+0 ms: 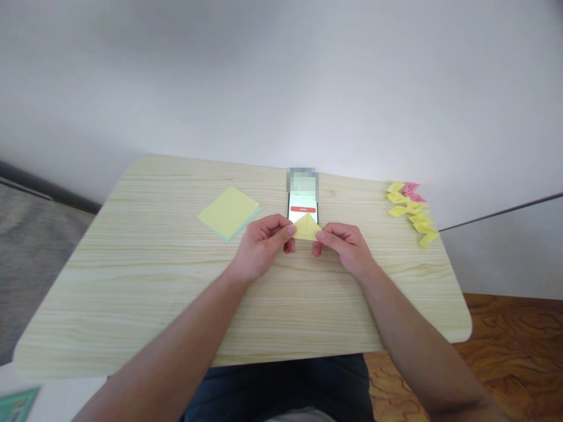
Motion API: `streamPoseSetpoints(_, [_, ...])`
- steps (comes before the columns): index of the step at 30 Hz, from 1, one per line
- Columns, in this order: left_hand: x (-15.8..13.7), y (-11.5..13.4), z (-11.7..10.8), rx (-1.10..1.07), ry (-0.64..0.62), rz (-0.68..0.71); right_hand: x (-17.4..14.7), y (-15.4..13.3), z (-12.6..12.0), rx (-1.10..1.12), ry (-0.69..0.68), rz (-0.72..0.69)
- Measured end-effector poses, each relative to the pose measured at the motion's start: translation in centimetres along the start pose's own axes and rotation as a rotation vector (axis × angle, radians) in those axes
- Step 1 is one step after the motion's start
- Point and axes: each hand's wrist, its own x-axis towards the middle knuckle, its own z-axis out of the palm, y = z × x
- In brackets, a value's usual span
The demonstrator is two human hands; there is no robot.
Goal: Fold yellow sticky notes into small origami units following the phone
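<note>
A piece of yellow paper (307, 227), folded into a triangle with its tip pointing away from me, is held above the table between both hands. My left hand (265, 241) pinches its left corner between thumb and fingers. The right corner is gripped the same way by my right hand (345, 245). Just behind the paper lies a phone (303, 199) with a lit screen showing a red bar; the paper covers its lower end. Left of my hands rests a stack of square paper (229, 212), yellow on top with green beneath.
Several folded yellow paper pieces (398, 210) and pink ones (413, 192) sit along the right edge of the wooden table (185, 293). A white wall (281, 88) stands directly behind the table. Wooden floor (514, 351) shows at lower right.
</note>
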Motion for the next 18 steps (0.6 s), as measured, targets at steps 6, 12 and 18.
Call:
streamPoseSetpoints(6, [-0.26,0.01,0.48,0.057,-0.077,-0.014,-0.24,-0.1,0.79,-0.089,-0.002,0.003])
streamPoseSetpoints(12, [-0.35,-0.06,0.42,0.05,-0.072,-0.011,-0.15,0.02,0.74,-0.063,0.009,0.002])
streamPoseSetpoints(18, [-0.26,-0.15,0.36,0.059,-0.051,0.003,0.0,0.1,0.5,-0.029,0.029,0.023])
